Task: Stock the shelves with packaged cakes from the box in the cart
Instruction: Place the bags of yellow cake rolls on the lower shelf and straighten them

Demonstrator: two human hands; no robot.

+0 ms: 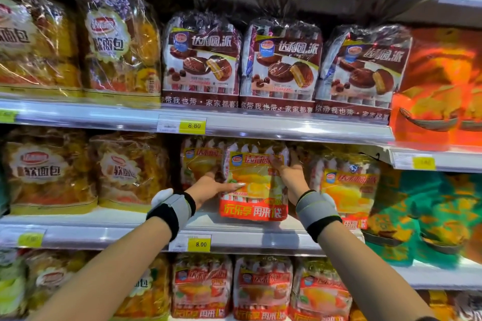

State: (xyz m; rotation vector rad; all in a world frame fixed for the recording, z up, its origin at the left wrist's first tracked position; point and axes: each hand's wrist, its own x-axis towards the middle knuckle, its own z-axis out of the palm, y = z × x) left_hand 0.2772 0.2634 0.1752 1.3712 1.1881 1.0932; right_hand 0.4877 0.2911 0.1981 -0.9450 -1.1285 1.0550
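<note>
The cake bag (254, 185) stands upright on the middle shelf (234, 236) between my left hand (211, 187) and my right hand (289, 172). More bags stand just behind and to its right; bread bags (78, 172) sit further left. Pie bags (280, 65) line the shelf above.

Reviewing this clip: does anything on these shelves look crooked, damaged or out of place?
Nothing looks damaged or spilled. The yellow cake pack held between the left hand and right hand sits further forward than the packs either side on the middle shelf, so it isn't lined up yet.
</note>
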